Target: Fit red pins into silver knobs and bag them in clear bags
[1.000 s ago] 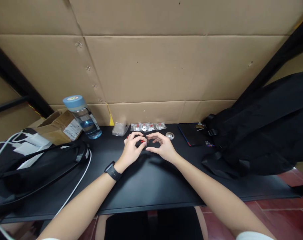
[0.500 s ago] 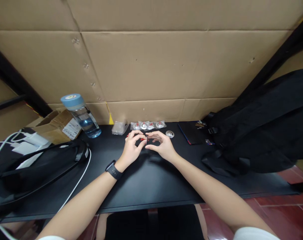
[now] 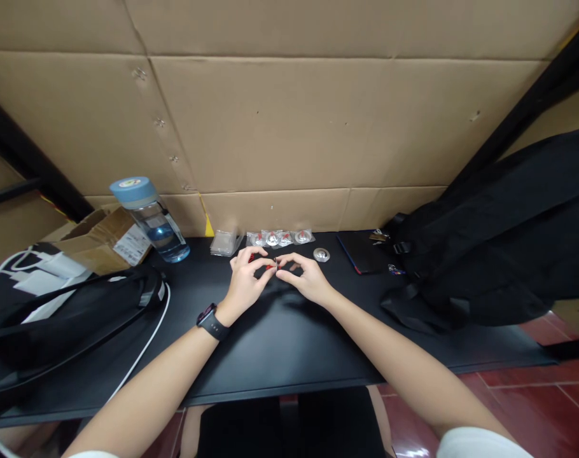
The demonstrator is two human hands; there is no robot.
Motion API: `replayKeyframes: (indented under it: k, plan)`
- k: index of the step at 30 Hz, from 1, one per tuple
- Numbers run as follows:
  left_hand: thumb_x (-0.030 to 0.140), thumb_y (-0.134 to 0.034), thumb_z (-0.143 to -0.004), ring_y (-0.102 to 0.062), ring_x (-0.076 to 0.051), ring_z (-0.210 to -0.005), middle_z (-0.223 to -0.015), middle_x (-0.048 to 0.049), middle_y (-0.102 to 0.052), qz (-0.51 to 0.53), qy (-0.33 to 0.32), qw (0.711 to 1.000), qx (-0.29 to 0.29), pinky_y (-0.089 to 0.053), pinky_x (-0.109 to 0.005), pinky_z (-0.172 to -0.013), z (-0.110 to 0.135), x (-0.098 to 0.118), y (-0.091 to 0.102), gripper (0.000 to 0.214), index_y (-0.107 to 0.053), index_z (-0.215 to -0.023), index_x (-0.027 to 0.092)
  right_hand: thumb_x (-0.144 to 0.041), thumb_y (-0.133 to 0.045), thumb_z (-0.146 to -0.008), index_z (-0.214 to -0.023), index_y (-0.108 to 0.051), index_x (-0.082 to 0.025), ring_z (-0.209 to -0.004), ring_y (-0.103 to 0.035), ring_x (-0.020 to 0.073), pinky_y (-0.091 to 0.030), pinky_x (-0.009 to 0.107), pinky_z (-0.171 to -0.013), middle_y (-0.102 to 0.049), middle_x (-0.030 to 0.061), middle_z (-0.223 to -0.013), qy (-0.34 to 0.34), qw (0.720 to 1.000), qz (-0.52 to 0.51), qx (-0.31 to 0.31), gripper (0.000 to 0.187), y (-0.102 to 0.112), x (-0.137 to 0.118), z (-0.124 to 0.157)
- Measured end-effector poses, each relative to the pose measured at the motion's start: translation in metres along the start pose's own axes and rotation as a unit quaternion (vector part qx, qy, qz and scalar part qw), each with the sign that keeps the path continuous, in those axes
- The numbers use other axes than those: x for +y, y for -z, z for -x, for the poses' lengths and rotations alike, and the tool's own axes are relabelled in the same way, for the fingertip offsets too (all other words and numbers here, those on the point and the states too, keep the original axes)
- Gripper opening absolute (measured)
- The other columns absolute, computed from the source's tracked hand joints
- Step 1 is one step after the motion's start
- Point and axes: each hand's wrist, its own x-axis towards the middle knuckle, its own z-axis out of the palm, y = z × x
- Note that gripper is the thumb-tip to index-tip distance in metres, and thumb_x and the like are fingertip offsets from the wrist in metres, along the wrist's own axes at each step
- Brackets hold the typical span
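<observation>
My left hand (image 3: 249, 277), with a dark watch on its wrist, is closed in a pinch. My right hand (image 3: 303, 275) meets it fingertip to fingertip from the right. Between them is a small thin piece with red parts (image 3: 271, 267), seen almost edge-on; its kind cannot be made out. More red shows by the left fingers. Just right of my right hand lies a round silver metal disc (image 3: 321, 255) on the black table (image 3: 280, 356). Behind the hands is a row of several clear-wrapped silver discs with red marks (image 3: 272, 238). A stack of clear plastic sleeves (image 3: 224, 243) lies to their left.
At the left stand a blue-lidded water bottle (image 3: 151, 219), an open cardboard box (image 3: 96, 238), white chargers with cables (image 3: 55, 270) and a black bag (image 3: 74, 324). A dark flat folder (image 3: 361, 253) and a large black backpack (image 3: 499, 235) lie right. A cardboard wall (image 3: 280, 127) closes the back.
Both hands have drawn slightly closer around the small piece, the right fingers bending in. The whole view has shifted slightly.
</observation>
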Motion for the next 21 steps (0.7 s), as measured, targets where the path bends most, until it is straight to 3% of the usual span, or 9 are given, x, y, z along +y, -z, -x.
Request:
replayKeyframes:
  k: [4, 10, 14, 17, 21]
  plan:
    - [0.025, -0.070, -0.089, -0.058, -0.025, -0.115, -0.115, -0.0055, -0.064, 0.001, -0.008, 1.000, 0.004, -0.041, -0.044, -0.100, 0.0002, -0.0022, -0.0001, 0.006, -0.076, -0.091, 0.026, -0.040, -0.054, -0.100, -0.100, -0.070, -0.025, -0.113, -0.065, 0.0212, -0.052, 0.036, -0.090, -0.072, 0.0064, -0.120, 0.029, 0.999, 0.032, -0.019, 0.022, 0.0059, -0.0001, -0.0011]
    - [0.033, -0.069, -0.091, -0.058, -0.024, -0.114, -0.115, -0.0052, -0.062, 0.008, -0.015, 1.000, -0.001, -0.041, -0.044, -0.102, 0.0001, -0.0026, -0.0019, 0.009, -0.076, -0.091, 0.027, -0.037, -0.056, -0.099, -0.095, -0.068, -0.024, -0.112, -0.062, 0.0220, -0.052, 0.037, -0.089, -0.069, 0.0075, -0.119, 0.040, 0.996, 0.069, -0.031, 0.018, 0.0051, 0.0025, -0.0009]
    - [0.033, -0.064, -0.095, -0.056, -0.024, -0.119, -0.120, -0.0060, -0.060, 0.027, -0.037, 0.998, -0.036, -0.041, -0.045, -0.105, -0.0007, -0.0041, 0.0009, 0.014, -0.075, -0.100, 0.028, -0.037, -0.055, -0.100, -0.092, -0.065, -0.023, -0.112, -0.061, 0.0218, -0.053, 0.036, -0.087, -0.067, 0.0084, -0.121, 0.042, 0.997, 0.058, -0.032, 0.019, 0.0051, 0.0050, -0.0011]
    - [0.037, -0.071, -0.091, -0.053, -0.026, -0.125, -0.126, -0.0066, -0.059, 0.034, -0.069, 0.995, -0.062, -0.039, -0.046, -0.108, -0.0011, -0.0062, 0.0031, 0.020, -0.074, -0.108, 0.028, -0.037, -0.054, -0.100, -0.093, -0.064, -0.023, -0.115, -0.059, 0.0219, -0.053, 0.036, -0.087, -0.065, 0.0089, -0.123, 0.039, 0.997, 0.062, -0.034, 0.018, 0.0073, 0.0062, -0.0015]
    - [0.039, -0.077, -0.085, -0.054, -0.026, -0.123, -0.124, -0.0064, -0.059, 0.026, -0.065, 0.996, -0.046, -0.039, -0.046, -0.109, -0.0012, -0.0095, 0.0029, 0.027, -0.073, -0.109, 0.028, -0.037, -0.055, -0.100, -0.095, -0.066, -0.023, -0.117, -0.058, 0.0224, -0.052, 0.037, -0.090, -0.064, 0.0091, -0.125, 0.038, 0.996, 0.076, -0.040, 0.019, 0.0096, 0.0064, -0.0018]
